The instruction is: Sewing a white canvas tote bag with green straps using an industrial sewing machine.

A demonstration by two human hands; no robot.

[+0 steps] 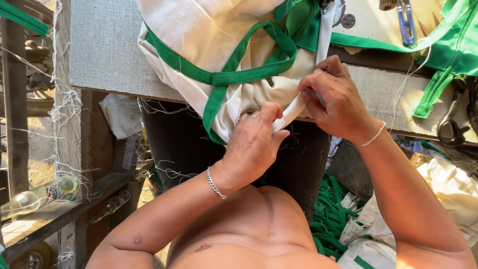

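Head view, looking down past bare chest and forearms.

Left hand [254,142], centre frame: grip pinched on the white edge of the cloth bag [209,35], thumb up against the fold. Chain bracelet [215,184] at that wrist.

Right hand [334,99], just right of the left, nearly touching it: grip pressed together on the same white strip, fingers curled over it. Thin bangle [372,139] on the wrist.

Bag: cream fabric with green trim [239,74], draped over the front edge of the desk [109,50], filling the upper centre of the frame; its lower corner hangs where the two hands meet.

Upper right, on the desk: blue-handled tool [407,22], more green fabric [458,50], dark pliers-like tool [450,124] at the edge.

Lower right, on the floor: heap of green strips [331,214] and cream cloth [448,184].

Lower left: clear bottle [42,194] lying on a wooden ledge, loose white threads [64,109] hanging from the post above it.
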